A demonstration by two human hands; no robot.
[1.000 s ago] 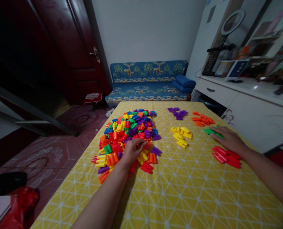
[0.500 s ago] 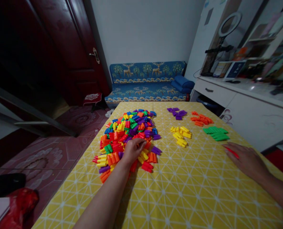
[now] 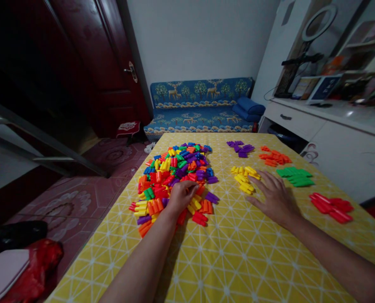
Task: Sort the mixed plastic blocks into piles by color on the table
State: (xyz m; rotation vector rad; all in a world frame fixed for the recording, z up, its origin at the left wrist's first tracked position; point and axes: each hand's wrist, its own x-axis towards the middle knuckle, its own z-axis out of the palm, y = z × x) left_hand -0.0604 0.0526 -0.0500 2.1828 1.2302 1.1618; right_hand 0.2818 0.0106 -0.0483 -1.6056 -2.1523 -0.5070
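A mixed pile of plastic bullet-shaped toy blocks (image 3: 162,179) in red, orange, yellow, green, blue and purple lies on the left half of the table. My left hand (image 3: 181,197) rests at the pile's near right side, thumb and fingers closed together; what they grip is hidden. My right hand (image 3: 274,198) is open above the table, fingers spread, with its fingertips beside a small group of yellow blocks (image 3: 244,179). Sorted groups lie farther right: purple blocks (image 3: 241,148), orange blocks (image 3: 274,156), green blocks (image 3: 296,176) and red blocks (image 3: 331,207).
A yellow cloth with white lines covers the table (image 3: 225,261). Behind it stands a blue patterned sofa (image 3: 200,109). A white cabinet (image 3: 341,143) runs along the right. On the left are a dark red door (image 3: 95,63) and a metal frame (image 3: 48,139).
My right hand has let go of a red block at the right and moved left toward the yellow group, its fingers now spread. My left hand stays at the pile. The view has shifted slightly.
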